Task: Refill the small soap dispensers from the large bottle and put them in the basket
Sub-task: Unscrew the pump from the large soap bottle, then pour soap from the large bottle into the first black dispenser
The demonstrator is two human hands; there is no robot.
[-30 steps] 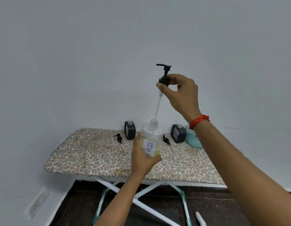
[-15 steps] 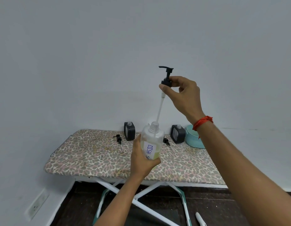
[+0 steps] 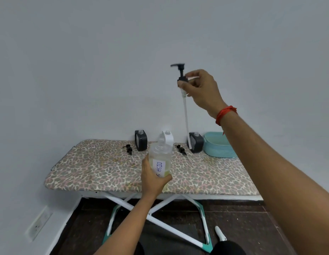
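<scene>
The right hand point(image 3: 202, 91) pinches the black pump point(image 3: 182, 80) by its collar, held high, with its white tube hanging clear of the large bottle point(image 3: 160, 157). The left hand point(image 3: 152, 179) grips that open bottle above the ironing board point(image 3: 97, 168). At the far edge stand two small dispensers point(image 3: 141, 143) point(image 3: 196, 142), the right one just beside the teal basket point(image 3: 218, 146).

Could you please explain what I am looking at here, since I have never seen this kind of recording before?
There is no machine here: one camera worn on a person's head looks down at their bare hands. The left hand grips a large clear plastic bottle marked "DISH". The right hand pinches a black pump with a long white tube, held clear of the bottle. On the leopard-print board are two small black dispensers, two loose black pump tops and a teal basket.
</scene>
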